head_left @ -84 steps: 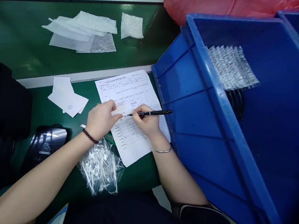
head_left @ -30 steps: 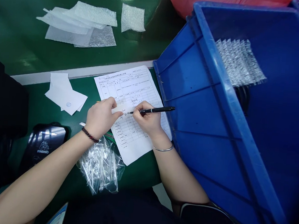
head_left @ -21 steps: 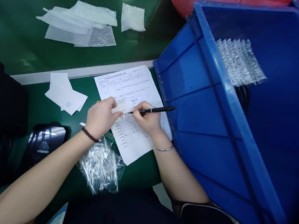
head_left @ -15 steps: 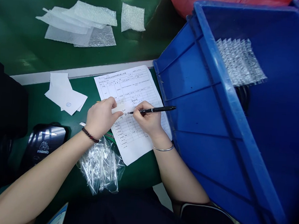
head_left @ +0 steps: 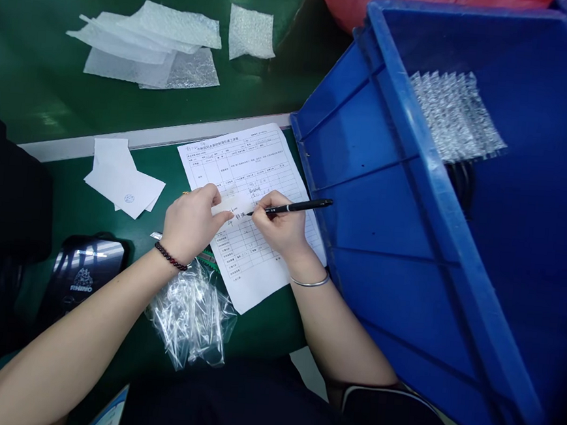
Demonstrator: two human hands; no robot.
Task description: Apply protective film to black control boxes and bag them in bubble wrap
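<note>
A printed form (head_left: 259, 276) lies on the green table, and on top of it is a small white paper slip (head_left: 232, 203) with handwriting in black. My left hand (head_left: 190, 221) is curled over the slip's left end, its thumb and fingers holding it down; some fingertips are hidden. In my right hand (head_left: 280, 225) a black pen (head_left: 303, 206) is pinched, its tip touching the slip near the handwriting. Below my left wrist, a pile of clear plastic bags (head_left: 191, 316) rests beside the form. Something green and red (head_left: 208, 259) shows partly behind that wrist.
A large blue bin (head_left: 363, 199) stands tilted at the right, with bubble-wrap bags (head_left: 455, 115) inside. Several bubble-wrap sheets (head_left: 129, 46) lie on the raised green surface at the back. White cards (head_left: 126, 184) and a black RHINO-marked object (head_left: 85, 272) are at the left.
Both hands hold nearly the same place. A few more pen strokes show on the slip by the pen tip.
</note>
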